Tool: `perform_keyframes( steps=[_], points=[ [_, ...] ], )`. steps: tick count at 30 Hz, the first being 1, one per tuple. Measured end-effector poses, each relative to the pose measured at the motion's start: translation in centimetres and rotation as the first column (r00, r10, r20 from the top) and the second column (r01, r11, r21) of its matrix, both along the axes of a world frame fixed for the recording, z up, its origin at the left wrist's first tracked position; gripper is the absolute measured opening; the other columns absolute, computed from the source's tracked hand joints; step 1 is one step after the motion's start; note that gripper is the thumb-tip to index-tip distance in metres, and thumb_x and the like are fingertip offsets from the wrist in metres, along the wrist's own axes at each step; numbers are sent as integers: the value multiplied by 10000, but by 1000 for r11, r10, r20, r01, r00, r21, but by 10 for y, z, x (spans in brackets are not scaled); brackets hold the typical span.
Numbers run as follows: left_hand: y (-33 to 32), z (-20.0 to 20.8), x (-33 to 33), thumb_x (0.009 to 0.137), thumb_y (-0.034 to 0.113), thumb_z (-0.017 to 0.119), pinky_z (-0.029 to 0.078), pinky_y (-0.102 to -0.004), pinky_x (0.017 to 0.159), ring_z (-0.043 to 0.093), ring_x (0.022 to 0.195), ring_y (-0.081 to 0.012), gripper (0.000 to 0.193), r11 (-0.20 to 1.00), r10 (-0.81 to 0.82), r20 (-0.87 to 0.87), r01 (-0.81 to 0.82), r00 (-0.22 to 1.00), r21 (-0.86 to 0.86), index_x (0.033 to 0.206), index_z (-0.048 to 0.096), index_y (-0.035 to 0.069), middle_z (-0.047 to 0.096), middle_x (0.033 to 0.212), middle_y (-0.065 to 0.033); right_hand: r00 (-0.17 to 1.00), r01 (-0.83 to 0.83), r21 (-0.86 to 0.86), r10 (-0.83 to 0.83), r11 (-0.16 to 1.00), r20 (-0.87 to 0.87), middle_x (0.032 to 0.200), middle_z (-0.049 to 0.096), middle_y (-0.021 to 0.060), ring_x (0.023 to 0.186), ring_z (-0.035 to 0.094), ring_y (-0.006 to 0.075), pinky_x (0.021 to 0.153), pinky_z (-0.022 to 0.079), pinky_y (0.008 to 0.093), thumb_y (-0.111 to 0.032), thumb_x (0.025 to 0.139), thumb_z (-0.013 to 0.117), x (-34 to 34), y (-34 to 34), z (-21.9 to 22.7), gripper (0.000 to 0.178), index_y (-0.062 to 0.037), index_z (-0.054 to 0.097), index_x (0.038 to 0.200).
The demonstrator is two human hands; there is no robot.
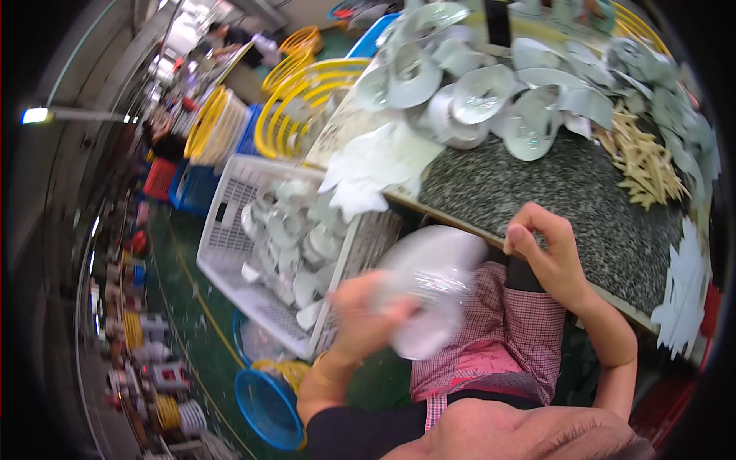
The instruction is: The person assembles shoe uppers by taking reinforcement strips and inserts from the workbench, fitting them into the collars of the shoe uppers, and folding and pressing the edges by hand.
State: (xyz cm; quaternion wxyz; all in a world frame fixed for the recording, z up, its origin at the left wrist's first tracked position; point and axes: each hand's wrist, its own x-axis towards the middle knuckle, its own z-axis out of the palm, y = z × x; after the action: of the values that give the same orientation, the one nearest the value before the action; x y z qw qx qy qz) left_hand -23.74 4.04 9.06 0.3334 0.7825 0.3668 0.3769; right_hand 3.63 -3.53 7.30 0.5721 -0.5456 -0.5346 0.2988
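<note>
My left hand (pixel 356 310), blurred by motion, grips a glossy white curved piece (pixel 437 287) that looks like a shoe upper. The piece hangs over my lap, off the table's near edge. Close to that edge is my right hand (pixel 546 249), its thumb and finger pressed together; whatever is between them, if anything, is too small to make out. Similar white curved pieces (pixel 483 93) lie heaped on the far side of the dark speckled tabletop (pixel 506 184). To the left, a white plastic crate (pixel 222 257) holds many more.
Flat white cut pieces (pixel 379 165) lie at the table's left corner, others (pixel 682 295) at its right edge. A pile of beige strips (pixel 648 165) sits on the right. Yellow baskets (pixel 268 126) and a blue bucket (pixel 264 406) stand on the green floor. Another person (pixel 234 38) works far back.
</note>
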Motion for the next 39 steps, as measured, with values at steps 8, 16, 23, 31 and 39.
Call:
perform_keyframes(
  steps=[8, 16, 23, 31, 39],
  points=[
    [125, 8, -98, 874, 291, 768, 439, -451, 989, 552, 1171, -323, 585, 674, 737, -466, -586, 490, 450, 1296, 564, -59, 623, 1229, -218, 988, 143, -233, -125, 962, 91, 724, 602, 20, 668, 550, 66, 600, 445, 253, -177, 1002, 602, 60, -14, -42, 242, 11, 615, 850],
    [119, 5, 88, 835, 109, 760, 256, -460, 1182, 359, 1413, -379, 713, 807, -20, -378, 238, 925, 541, 1466, 440, 24, 410, 1521, -209, 768, 484, 200, -523, 852, 368, 858, 586, 96, 772, 565, 188, 712, 464, 330, -117, 952, 624, 136, 4, -24, 124, 2, 600, 976],
    [108, -1, 287, 869, 354, 752, 516, -409, 785, 647, 943, -323, 374, 738, -327, -371, 480, 869, 474, 955, 646, 6, 687, 960, -177, 446, 531, 432, -673, 730, 590, 1135, 617, 153, 1160, 561, 343, 992, 432, 436, -271, 945, 634, 207, 66, 10, 322, -37, 575, 1157],
    [153, -25, 353, 910, 575, 647, 489, -383, 639, 632, 623, -266, 637, 898, -408, -80, 384, 909, -215, 711, 629, -30, 655, 658, -150, 443, 530, 183, -455, 828, 773, 1076, 610, 166, 1103, 559, 353, 969, 416, 450, -342, 919, 652, 208, 92, -5, 361, -10, 580, 1041],
    [185, -45, 375, 959, 321, 673, 409, -273, 570, 507, 616, -79, 409, 868, -298, 241, 367, 924, -334, 751, 686, -31, 626, 657, -5, 602, 406, 372, -550, 835, 579, 881, 566, 135, 894, 554, 337, 850, 421, 422, -202, 822, 757, 185, 69, -4, 280, -17, 554, 879]
  ],
)
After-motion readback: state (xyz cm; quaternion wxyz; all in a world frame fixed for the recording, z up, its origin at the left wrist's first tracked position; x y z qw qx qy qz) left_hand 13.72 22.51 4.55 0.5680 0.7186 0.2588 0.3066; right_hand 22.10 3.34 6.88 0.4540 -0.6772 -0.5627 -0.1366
